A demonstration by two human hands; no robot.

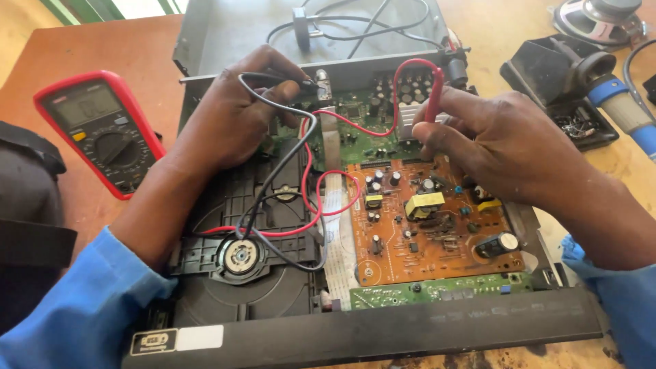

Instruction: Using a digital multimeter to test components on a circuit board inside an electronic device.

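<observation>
Nearest the camera, the black front panel [383, 328] of an opened disc player is lying along the bench [82, 55], with the disc drive [239, 256] and the orange circuit board [430, 219] just behind it. Red and black leads are looping over the drive. Farther in, the left hand [229, 116] is pinching the black probe [311, 87] against the green board [362, 126] — its grip is closed on the probe. The right hand [499, 147] is holding the red probe [434, 96] upright, fingers closed round its shaft. Both probes look light, stiff and slim, best taken by the insulated barrel; the board parts seem fragile. Beyond, a red multimeter [102, 130] is lying left — a soldering iron stand [560, 89] is sitting far right.
</observation>
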